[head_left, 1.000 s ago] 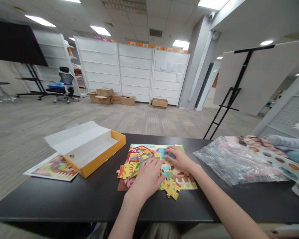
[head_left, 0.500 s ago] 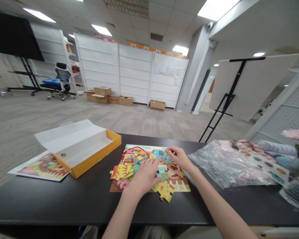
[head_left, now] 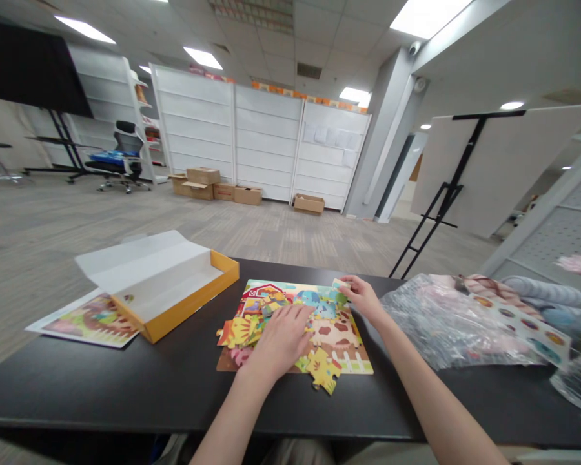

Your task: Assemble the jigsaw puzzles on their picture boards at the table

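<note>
At the far right corner of the picture board (head_left: 363, 366), I have the right hand (head_left: 362, 297) closed in a pinch on a pale-and-green puzzle piece (head_left: 339, 284). The piece juts left from the fingertips, so much of it shows; whether its lower end touches the board, I can't tell.

The left hand (head_left: 281, 336) lies palm down over the heap of loose pieces (head_left: 274, 301) — its underside is hidden, so I can't say whether those fingers grip anything.

As I judge it, this step wants a light pinch on the very edge, leaving the print and the tabs readable before any turn of the wrist. I'd use the left palm only as a soft weight; pressing hard could make the heap slide. The yellow piece (head_left: 323, 371) overhangs the near edge of the board and could be knocked by a low left forearm. On the other side, I'd hold the right elbow in — the plastic bag (head_left: 445, 323) lies just beside that forearm.
</note>
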Motion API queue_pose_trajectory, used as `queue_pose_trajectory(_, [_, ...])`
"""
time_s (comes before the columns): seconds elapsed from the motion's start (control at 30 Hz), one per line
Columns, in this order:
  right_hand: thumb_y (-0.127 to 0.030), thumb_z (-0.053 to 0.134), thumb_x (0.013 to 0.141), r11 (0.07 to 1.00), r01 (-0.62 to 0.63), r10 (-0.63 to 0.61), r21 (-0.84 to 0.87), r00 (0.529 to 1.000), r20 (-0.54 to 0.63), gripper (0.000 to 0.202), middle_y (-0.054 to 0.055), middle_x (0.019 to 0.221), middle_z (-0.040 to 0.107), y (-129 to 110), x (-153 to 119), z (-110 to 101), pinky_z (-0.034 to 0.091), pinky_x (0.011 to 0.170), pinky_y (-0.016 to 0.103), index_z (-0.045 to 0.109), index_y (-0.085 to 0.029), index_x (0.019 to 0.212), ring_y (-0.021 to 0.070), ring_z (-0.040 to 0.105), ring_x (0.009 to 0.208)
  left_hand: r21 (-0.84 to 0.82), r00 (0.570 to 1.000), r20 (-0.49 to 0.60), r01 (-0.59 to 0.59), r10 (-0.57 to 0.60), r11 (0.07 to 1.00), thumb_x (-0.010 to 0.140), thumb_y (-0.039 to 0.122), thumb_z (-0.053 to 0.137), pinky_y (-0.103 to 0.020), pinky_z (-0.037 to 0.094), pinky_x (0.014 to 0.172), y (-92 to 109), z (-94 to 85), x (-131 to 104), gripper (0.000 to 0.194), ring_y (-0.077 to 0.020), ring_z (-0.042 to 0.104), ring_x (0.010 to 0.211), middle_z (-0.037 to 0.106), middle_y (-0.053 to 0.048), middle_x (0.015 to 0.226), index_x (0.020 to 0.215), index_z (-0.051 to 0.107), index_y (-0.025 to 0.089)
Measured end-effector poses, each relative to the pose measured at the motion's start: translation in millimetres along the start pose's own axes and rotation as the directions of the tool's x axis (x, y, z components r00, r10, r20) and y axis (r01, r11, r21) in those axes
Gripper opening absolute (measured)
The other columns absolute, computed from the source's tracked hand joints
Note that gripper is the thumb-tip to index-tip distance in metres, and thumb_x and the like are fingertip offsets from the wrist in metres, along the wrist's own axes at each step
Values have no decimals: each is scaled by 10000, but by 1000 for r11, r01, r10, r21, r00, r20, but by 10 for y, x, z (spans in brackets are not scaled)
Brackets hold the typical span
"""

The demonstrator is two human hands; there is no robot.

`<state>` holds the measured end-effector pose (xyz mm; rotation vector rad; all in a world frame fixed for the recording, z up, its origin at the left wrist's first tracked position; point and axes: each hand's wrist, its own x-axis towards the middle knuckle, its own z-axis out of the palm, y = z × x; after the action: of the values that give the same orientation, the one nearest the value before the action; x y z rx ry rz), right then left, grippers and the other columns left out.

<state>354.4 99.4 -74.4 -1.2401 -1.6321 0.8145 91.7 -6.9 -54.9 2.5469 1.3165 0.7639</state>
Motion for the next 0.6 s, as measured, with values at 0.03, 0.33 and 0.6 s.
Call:
queue_pose_trajectory(0.03, [-527, 717, 741, 1000, -9, 9, -10, 1000, -25, 439, 31, 743, 716, 64, 37, -25, 524, 636, 313, 640, -180, 997, 194, 663, 681, 16, 1000, 17, -3, 3, 1000, 919, 204, 575, -438, 431, 1033, -1, -11, -13, 338, -264, 557, 1192, 628, -86, 1251, 1254, 531, 215])
queue_pose_trajectory(0.33, [-413, 699, 765, 994, 36, -31, -102, 998, 53, 422, 81, 905, 753, 196, 102, 55, 567, 723, 351, 665, -160, 1102, 212, 699, 781, 36, 999, 32, -46, 45, 998, 941, 215, 559, -414, 430, 994, 28, -42, -63, 199, -254, 561, 1120, 651, -68, 1141, 1140, 579, 213])
queue_pose_trajectory(0.6, [-398, 700, 749, 962, 53, -43, -268, 998, 42, 553, 5, 775, 645, 263, 81, 105, 539, 623, 316, 628, -166, 1245, 153, 592, 608, 42, 997, 51, -61, 59, 997, 952, 237, 540, -406, 428, 983, 24, 10, -51, 197, -253, 559, 1128, 648, -72, 1143, 1145, 575, 216])
